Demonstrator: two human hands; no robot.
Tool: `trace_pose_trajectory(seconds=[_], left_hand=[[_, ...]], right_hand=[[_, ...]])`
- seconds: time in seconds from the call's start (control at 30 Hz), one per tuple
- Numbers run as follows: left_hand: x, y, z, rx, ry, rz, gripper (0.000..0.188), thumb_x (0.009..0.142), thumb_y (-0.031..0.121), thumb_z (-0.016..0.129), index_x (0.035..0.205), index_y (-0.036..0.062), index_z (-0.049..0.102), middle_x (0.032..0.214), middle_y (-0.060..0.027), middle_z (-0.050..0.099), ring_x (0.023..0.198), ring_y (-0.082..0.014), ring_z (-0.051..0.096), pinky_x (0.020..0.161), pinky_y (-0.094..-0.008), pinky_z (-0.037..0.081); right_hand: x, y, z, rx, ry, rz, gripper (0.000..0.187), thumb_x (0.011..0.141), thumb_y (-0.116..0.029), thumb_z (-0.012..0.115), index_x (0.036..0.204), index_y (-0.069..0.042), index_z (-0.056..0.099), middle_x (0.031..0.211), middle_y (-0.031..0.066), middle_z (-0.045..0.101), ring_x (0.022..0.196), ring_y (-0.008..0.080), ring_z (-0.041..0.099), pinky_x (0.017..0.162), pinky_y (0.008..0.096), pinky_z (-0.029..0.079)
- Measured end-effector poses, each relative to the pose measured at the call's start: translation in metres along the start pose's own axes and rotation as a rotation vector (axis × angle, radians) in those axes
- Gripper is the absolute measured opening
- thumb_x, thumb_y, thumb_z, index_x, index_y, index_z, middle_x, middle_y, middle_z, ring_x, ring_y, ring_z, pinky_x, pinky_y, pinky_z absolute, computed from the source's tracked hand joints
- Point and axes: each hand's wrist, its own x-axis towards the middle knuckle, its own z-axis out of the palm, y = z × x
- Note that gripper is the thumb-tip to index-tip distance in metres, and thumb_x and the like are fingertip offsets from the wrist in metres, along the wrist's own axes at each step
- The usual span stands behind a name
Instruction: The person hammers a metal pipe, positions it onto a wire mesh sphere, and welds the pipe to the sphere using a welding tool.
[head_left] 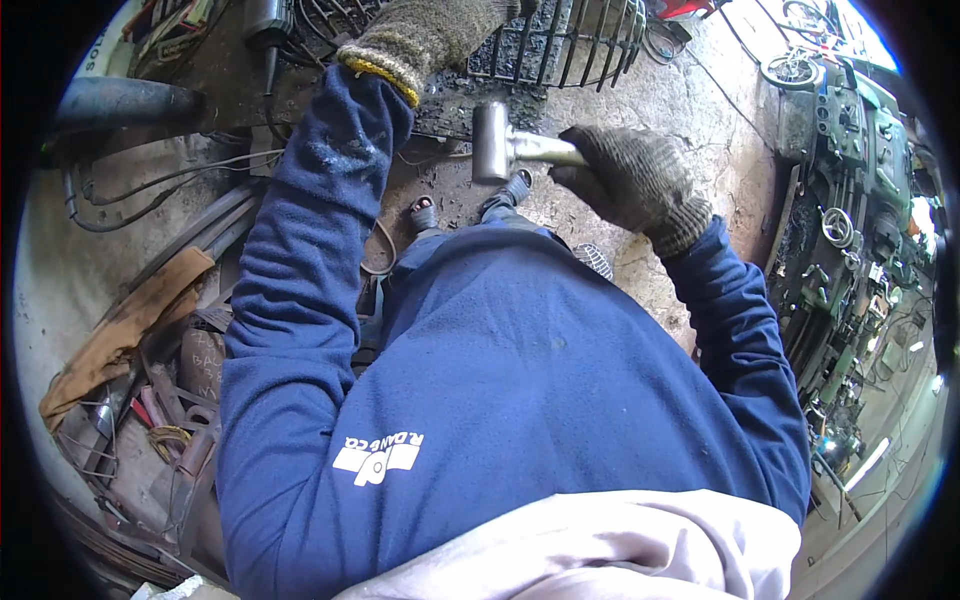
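My right hand (640, 185), in a dark knitted work glove, is closed round the pale handle of a hammer (490, 143). The hammer's cylindrical metal head points left and hangs in the air in front of me. My left hand (435, 40), in a grey-brown knitted glove with a yellow cuff, reaches to the top edge of the view. Its fingers look closed at the left part of a curved metal grate (590, 45) with dark bars. Exactly what they grip is hidden. Beneath the grate lies a dark, grimy work surface (445, 122).
A grey power tool (268, 25) stands left of my left hand, near a thick dark pipe (130, 103). Cables (170, 182) hang below. Scrap metal and a brown cloth (125, 335) lie at left. A green lathe-like machine (850, 190) stands at right; a bicycle wheel (790, 70) is beyond.
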Motion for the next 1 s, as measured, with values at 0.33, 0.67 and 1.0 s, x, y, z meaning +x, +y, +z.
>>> trace_pose_trajectory(seconds=[0.33, 0.67, 1.0], left_hand=[[0.002, 0.003, -0.007, -0.079, -0.085, 0.048, 0.055, 0.095, 0.056, 0.065, 0.106, 0.0025, 0.067, 0.096, -0.0222, 0.069, 0.096, -0.0381, 0.069, 0.086, -0.0459, 0.052], [0.005, 0.003, -0.003, -0.018, -0.03, 0.038, 0.055, 0.095, 0.056, 0.068, 0.105, 0.0018, 0.067, 0.09, -0.0193, 0.068, 0.086, -0.0316, 0.068, 0.081, -0.0432, 0.053], [0.001, 0.007, -0.004, -0.052, -0.106, 0.021, 0.061, 0.095, 0.061, 0.065, 0.108, 0.002, 0.067, 0.09, -0.0185, 0.069, 0.086, -0.0316, 0.069, 0.08, -0.0428, 0.053]], right_hand=[[0.002, -0.004, -0.002, -0.091, -0.199, 0.11, 0.039, 0.096, -0.046, 0.068, 0.106, -0.008, 0.067, 0.073, 0.0121, 0.065, 0.065, 0.0303, 0.068, 0.06, 0.0435, 0.055], [0.005, 0.009, 0.011, -0.055, -0.128, 0.162, 0.034, 0.098, -0.044, 0.067, 0.098, -0.01, 0.067, 0.075, 0.0137, 0.066, 0.069, 0.0324, 0.069, 0.062, 0.0451, 0.053], [0.008, 0.022, 0.003, -0.144, -0.06, 0.128, 0.037, 0.096, -0.047, 0.069, 0.096, -0.01, 0.065, 0.071, 0.011, 0.064, 0.062, 0.0294, 0.067, 0.056, 0.0411, 0.053]])
